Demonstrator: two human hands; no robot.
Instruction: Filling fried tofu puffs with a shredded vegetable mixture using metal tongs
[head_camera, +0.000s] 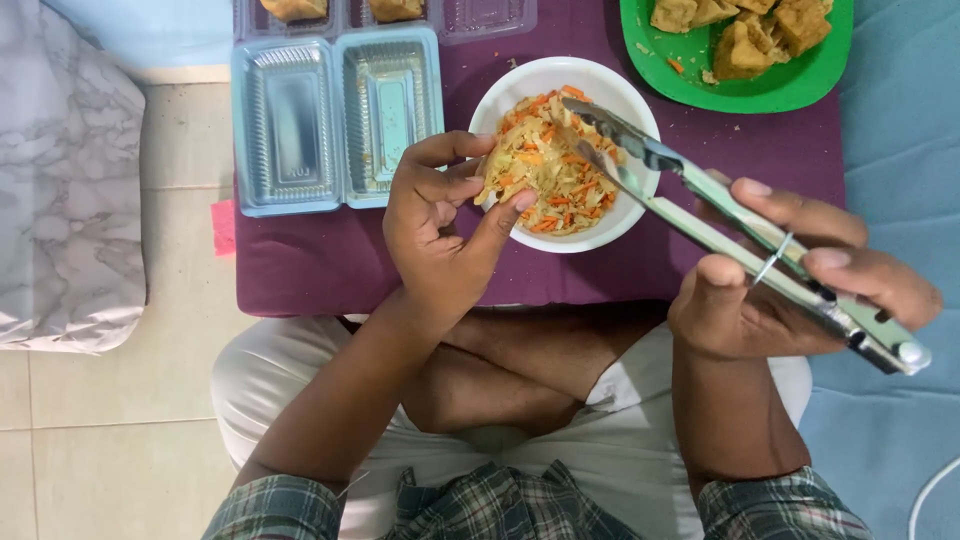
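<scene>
A white bowl (520, 88) of shredded cabbage and carrot (545, 165) sits on a purple cloth-covered low table (330, 255). My left hand (435, 225) holds something pale and small at the bowl's near-left rim, thumb and fingers pinched on it; it is mostly hidden by my fingers. My right hand (790, 275) grips metal tongs (700, 195) whose tips rest in the shredded mix at the bowl's right side.
Empty clear plastic trays (335, 120) lie left of the bowl, with more trays holding fried pieces at the top edge. A green plate (740, 90) of fried tofu pieces stands at the top right. Tiled floor to the left, blue mat on the right.
</scene>
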